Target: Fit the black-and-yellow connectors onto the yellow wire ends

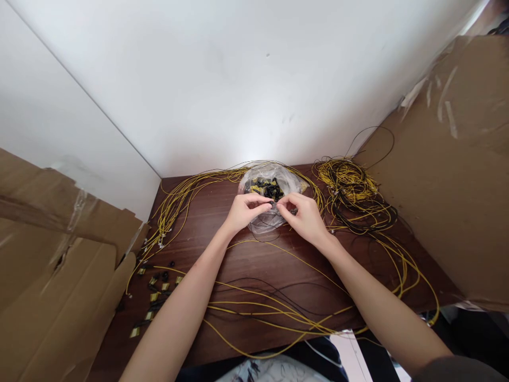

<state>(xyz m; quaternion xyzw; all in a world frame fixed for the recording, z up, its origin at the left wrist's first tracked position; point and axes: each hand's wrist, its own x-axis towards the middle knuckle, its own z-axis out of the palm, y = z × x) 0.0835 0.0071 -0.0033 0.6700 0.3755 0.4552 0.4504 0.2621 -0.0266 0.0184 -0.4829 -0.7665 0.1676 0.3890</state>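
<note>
Both my hands meet at the middle of the table, in front of an open clear plastic bag (pixel 292 183). My left hand (pixel 247 212) pinches a small black part (pixel 272 203) between thumb and fingertips. Close beside it my right hand (pixel 304 215) is closed in a pinch too; what lies between its fingertips is too small to make out. Inside the bag are several black pieces (pixel 272 188) with yellow bits among them. A thin dark wire (pixel 258 237) loops below my hands.
Yellow and black wires (pixel 175 204) arc along the left, and a tangled coil (pixel 348 183) sits at the right. More wires (pixel 270 307) cross the front. Small black-and-yellow pieces (pixel 154 297) lie at left. Cardboard (pixel 445 175) stands on both sides, a white wall (pixel 238 79) behind.
</note>
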